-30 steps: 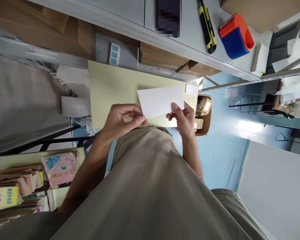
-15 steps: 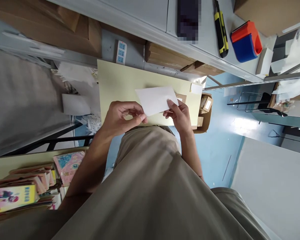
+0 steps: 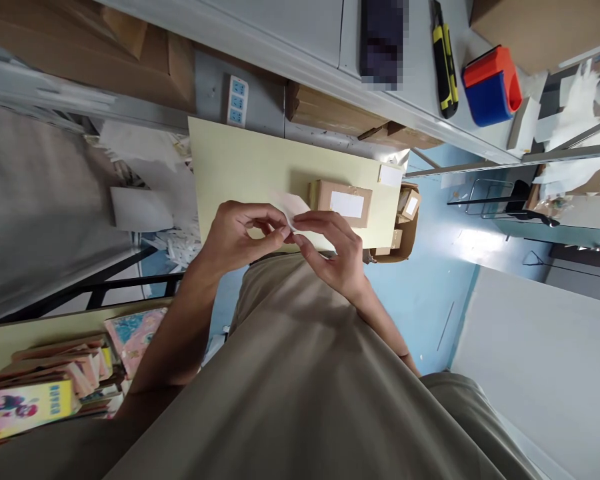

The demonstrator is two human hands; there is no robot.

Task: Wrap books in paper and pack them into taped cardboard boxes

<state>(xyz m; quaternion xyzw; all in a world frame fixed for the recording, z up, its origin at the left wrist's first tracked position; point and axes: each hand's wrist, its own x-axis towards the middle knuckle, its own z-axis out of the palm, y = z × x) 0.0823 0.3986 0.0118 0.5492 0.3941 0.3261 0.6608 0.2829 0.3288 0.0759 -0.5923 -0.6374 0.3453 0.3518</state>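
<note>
It is judged that the pinch of the left hand could be drawn too tight, so that the white paper, held above the near edge of the yellow table and mostly hidden by fingertips, is creased askew or torn against a pull from the right hand; were either hold slackened, the paper could be dropped by the cardboard box lying just beyond, toward the table's right edge. The left hand is bent at the wrist, thumb and forefinger clamped on the paper, the other fingers curled; the right hand is stretched leftward, fingertips laid on the paper; whether it is gripped there cannot be told.
</note>
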